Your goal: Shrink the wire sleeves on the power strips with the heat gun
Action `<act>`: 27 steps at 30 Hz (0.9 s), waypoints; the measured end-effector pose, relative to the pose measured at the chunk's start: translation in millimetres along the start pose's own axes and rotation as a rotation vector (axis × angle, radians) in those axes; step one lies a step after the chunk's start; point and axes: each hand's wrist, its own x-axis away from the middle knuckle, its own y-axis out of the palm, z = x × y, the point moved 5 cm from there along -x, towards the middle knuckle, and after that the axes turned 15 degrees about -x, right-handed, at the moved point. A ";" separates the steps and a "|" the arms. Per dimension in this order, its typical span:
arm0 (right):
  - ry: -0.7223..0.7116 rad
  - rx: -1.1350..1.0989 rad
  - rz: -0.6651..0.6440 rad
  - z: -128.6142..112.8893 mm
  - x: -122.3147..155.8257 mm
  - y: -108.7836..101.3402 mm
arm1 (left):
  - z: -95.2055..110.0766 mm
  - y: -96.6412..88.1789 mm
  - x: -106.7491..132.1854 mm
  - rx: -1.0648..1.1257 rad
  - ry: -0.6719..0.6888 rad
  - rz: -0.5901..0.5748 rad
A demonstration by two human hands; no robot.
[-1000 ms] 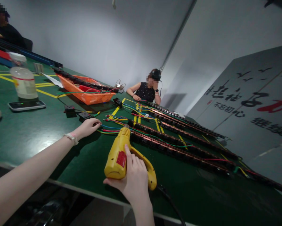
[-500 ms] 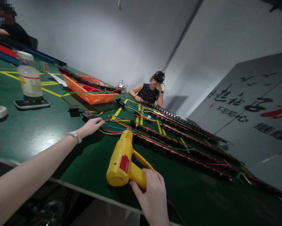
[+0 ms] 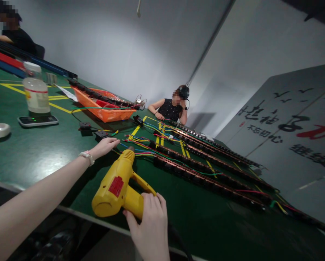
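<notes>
My right hand is wrapped round the handle of a yellow heat gun with a red label. Its metal nozzle points away from me, toward the coloured wires and close to them. My left hand, with a bracelet at the wrist, has its fingers closed at the ends of blue, red and yellow-green wires; the fingertips partly hide the grip. These wires run right to a long strip with black segments and copper-coloured lengths. A black socket lies just beyond my left hand.
Several similar wired strips lie across the green table. An orange basket holds another strip. A bottle stands on a flat device at left. One person sits at the far side, another at far left.
My right hand has moved left with the heat gun, bringing its nozzle nearer to my left hand. My left hand has stayed almost still at the wires.
</notes>
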 end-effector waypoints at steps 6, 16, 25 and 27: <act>0.008 -0.050 0.035 -16.8 -7.9 19.8 | 1.5 -0.7 -1.1 -0.074 -0.039 0.019; -0.065 -0.037 0.080 -16.5 -6.5 25.3 | -10.9 2.3 -9.3 -0.016 -0.073 -0.040; -0.040 -0.042 0.086 -8.5 -0.3 16.9 | -21.3 8.0 -15.0 0.094 -0.099 -0.099; -0.036 -0.012 0.083 -3.6 2.1 11.8 | -17.6 6.3 -12.0 0.067 -0.061 -0.086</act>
